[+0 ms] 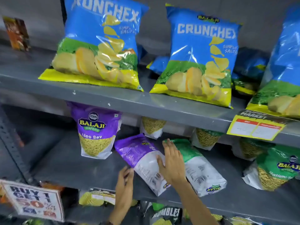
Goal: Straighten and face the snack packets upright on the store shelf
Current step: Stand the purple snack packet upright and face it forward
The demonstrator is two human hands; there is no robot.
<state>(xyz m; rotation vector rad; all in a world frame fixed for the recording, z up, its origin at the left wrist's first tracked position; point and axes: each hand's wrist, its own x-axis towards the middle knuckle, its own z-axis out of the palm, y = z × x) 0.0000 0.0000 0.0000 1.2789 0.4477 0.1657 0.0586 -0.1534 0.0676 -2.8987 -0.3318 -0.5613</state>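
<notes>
Logged at lower centre: left grip (125,177) against the lower-left edge of the purple packet (138,153), could not resolve pinch versus mere touch; right grip (172,164) released, fingers straight, flat on that packet's right side beside the green packet (199,168). Found both packets lying back-up, barcodes showing, on the middle shelf (65,163). Judged partly done: farther back, Aloo Sev packet (95,132) at centre left and Crunchex bags (100,43) in upper frame upright, fronts out; two flat ones left to stand.

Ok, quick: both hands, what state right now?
Left hand: at edge of the lying purple packet, grip cannot be told.
Right hand: open, flat on it.
</notes>
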